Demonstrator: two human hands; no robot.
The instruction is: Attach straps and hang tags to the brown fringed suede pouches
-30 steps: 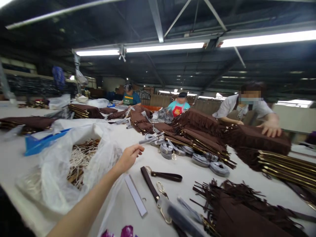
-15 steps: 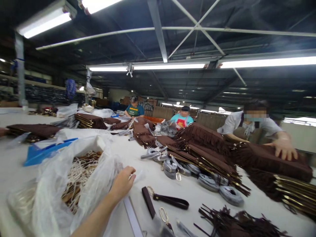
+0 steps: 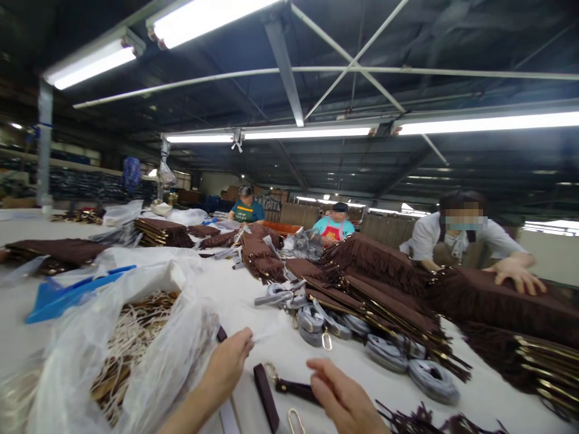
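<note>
My left hand (image 3: 231, 357) is closed in a pinch on the edge of a thin clear plastic piece (image 3: 268, 328), just right of the open white plastic bag (image 3: 181, 337). That bag holds tangled white strings with tan tags (image 3: 131, 343). My right hand (image 3: 339, 395) is over the end of a dark brown wrist strap (image 3: 296, 389), fingers extended and apart, holding nothing visible. A brown strap piece (image 3: 266, 398) and a gold clasp (image 3: 296, 421) lie between my hands.
Coiled grey-wrapped straps (image 3: 386, 352) and stacked brown fringed pouches (image 3: 380, 259) spread across the table. A blue tray (image 3: 67, 295) sits left. One person in white (image 3: 425, 235) presses a pouch stack at right; two others work farther back. Brown fringe (image 3: 425, 419) lies near the front edge.
My right hand has come into view over the wrist strap. My left hand now pinches the clear plastic, slightly lower in the view. The view has tilted up a little.
</note>
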